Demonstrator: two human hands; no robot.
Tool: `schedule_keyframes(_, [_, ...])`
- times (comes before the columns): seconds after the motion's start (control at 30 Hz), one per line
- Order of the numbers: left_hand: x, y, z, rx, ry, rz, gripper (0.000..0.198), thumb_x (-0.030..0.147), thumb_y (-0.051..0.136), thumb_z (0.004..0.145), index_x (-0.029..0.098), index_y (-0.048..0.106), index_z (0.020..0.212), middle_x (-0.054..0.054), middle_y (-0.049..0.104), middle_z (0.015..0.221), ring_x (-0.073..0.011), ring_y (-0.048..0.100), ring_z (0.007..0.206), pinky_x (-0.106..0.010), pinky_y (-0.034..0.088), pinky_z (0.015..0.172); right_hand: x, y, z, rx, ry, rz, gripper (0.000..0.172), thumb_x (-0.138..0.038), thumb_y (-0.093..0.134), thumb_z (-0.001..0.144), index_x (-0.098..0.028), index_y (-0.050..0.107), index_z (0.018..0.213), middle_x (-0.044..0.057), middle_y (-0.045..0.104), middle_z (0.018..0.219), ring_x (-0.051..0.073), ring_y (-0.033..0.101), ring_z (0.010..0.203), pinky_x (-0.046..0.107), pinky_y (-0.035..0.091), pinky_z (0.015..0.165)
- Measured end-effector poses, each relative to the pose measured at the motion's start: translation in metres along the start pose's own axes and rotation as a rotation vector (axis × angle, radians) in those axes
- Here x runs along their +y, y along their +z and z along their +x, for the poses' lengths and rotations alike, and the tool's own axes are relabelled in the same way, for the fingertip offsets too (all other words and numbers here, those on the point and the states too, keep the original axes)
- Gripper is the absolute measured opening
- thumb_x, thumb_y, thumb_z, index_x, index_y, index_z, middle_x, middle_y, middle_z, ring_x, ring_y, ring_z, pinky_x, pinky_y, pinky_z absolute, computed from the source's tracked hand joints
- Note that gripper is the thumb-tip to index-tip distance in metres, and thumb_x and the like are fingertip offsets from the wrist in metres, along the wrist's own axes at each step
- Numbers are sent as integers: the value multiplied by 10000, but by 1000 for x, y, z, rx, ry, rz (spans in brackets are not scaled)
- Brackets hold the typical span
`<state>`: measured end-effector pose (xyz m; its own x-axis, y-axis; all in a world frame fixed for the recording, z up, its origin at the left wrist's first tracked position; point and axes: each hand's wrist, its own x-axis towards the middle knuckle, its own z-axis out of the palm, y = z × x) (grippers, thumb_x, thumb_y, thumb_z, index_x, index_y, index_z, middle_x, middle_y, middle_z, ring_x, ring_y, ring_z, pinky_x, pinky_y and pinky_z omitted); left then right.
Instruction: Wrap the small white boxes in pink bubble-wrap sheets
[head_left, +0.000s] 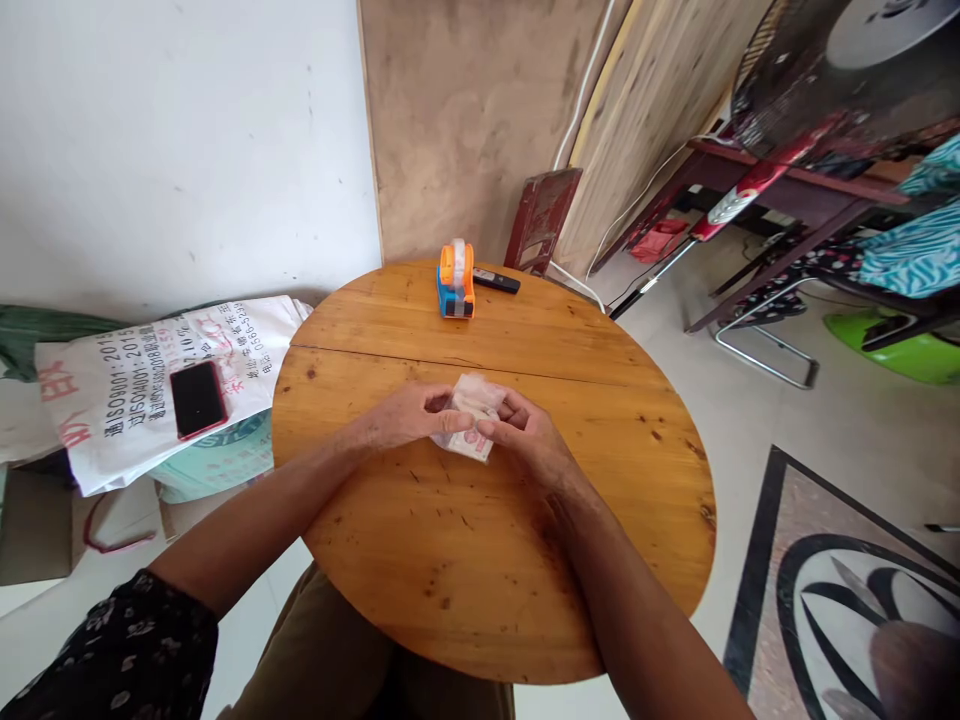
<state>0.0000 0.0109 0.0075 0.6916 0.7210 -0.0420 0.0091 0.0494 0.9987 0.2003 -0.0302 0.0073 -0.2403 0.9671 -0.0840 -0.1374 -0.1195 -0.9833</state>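
A small whitish packet [474,442] with pinkish-red print and a clear, crinkled plastic wrapping is held between both hands over the middle of the round wooden table [465,560]. My left hand [411,415] grips its left side, the thumb lying across the front. On the right side my right hand [529,435] closes on it, thumb on the face and fingers curled behind. Both thumb tips nearly meet on the packet. Its back and the fingertips behind it are hidden.
An orange and blue tape dispenser [455,280] stands at the table's far edge beside a black remote [496,281]. Left, a phone [199,398] lies on white printed sacks [247,340]. A wooden chair [541,215] is behind; a fan [847,90] stands right.
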Motion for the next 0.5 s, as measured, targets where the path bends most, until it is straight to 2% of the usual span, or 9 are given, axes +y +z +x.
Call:
schedule_keyframes(0.13, [-6,6,3,-62,-53,-244,586,439,842,664,169,654,1150,-72,700,1015,-170,641,882,-277,488,792,0,3,-3,-5,-6,-41,601,-426,842,650,-224,627,1174,92,719,1182,280,666,1109,415,536,920])
schedule_keyframes(0.23, [-9,9,4,-71,-100,-358,596,352,877,624,174,653,1148,-68,703,1013,-158,649,853,-280,493,790,0,0,-4,93,-23,-116,541,-474,794,701,-216,633,1150,84,738,1112,259,680,1054,405,525,924])
schedule_keyframes(0.33, [-11,10,3,-65,-125,-386,582,319,876,619,160,653,1132,-73,702,1012,-153,654,834,-281,497,782,-2,-6,-3,178,-36,-178,505,-470,782,706,-210,640,1114,71,750,1023,239,692,961,398,525,898])
schedule_keyframes(0.5, [-7,14,1,-92,-127,-354,569,306,860,632,160,626,1130,-53,691,972,-146,649,812,-281,496,761,-4,-6,1,158,-65,-242,379,-414,768,698,-202,675,998,45,736,920,196,668,817,342,530,772])
